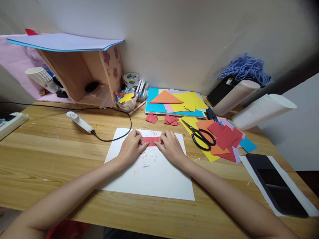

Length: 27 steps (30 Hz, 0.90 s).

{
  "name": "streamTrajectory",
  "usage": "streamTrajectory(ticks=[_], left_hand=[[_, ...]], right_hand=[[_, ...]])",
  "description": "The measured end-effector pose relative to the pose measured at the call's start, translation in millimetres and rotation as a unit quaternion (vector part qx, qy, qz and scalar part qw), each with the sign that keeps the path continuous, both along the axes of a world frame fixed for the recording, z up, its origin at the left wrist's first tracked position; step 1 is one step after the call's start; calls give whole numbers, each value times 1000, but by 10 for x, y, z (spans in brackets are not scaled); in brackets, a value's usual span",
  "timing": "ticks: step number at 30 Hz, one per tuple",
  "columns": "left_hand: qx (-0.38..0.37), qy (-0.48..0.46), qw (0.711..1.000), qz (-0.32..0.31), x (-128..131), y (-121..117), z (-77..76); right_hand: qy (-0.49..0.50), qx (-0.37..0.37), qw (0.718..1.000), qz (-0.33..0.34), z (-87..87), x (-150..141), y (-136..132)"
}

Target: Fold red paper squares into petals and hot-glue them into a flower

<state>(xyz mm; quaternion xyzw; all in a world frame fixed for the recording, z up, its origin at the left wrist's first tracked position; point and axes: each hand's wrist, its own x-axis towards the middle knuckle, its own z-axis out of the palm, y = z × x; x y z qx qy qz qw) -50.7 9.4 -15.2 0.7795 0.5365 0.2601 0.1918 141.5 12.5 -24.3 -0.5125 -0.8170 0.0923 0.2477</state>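
A strip of folded red paper [152,141] lies level between my two hands, over a white sheet [149,181] marked with small coloured specks. My left hand [132,146] pinches its left end, thumb in front and fingers curled behind. At the right end my right hand [170,146] grips it the same way. Both ends of the strip are hidden under the fingers. Just beyond the hands rest two folded red paper pieces, one [152,118] on the left and the other [171,120] on the right.
Black-handled scissors [200,135] lie on coloured paper [225,136] at the right, near a phone [274,182]. Behind stands a paper stack [152,108] with an orange triangle [165,97]. A white corded device [79,122] is at left, before an open box [109,69].
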Motion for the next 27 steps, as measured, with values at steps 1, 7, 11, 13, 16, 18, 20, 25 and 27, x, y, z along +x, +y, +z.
streamTrajectory(ticks=[1, 7, 11, 13, 16, 18, 20, 25, 27], left_hand=[[0, 1, 1000, 2, -2, 0, 0], [-3, -11, 1000, 12, -8, 6, 27], [-18, -26, 999, 3, -30, 29, 48], [-24, -27, 999, -6, -46, 41, 47], [-20, -29, 999, -17, -63, 47, 34], [-4, -30, 999, -27, -63, 44, 24], [29, -22, 998, -48, -55, 39, 17], [84, 56, 987, -129, -41, 47, 9], [84, 80, 983, -142, -50, 57, 15]], right_hand=[[3, -2, 1000, 1, -2, 4, 1], [6, -9, 1000, 18, 33, 4, 11], [12, -2, 997, 79, 92, 11, 19], [9, 0, 994, 110, 111, 25, 21], [-9, 18, 988, 152, 115, 52, 24], [-22, 36, 985, 170, 107, 70, 28], [-27, 49, 982, 181, 98, 87, 34], [-24, 45, 976, 212, 108, 139, 55], [-22, 29, 973, 227, 117, 170, 72]])
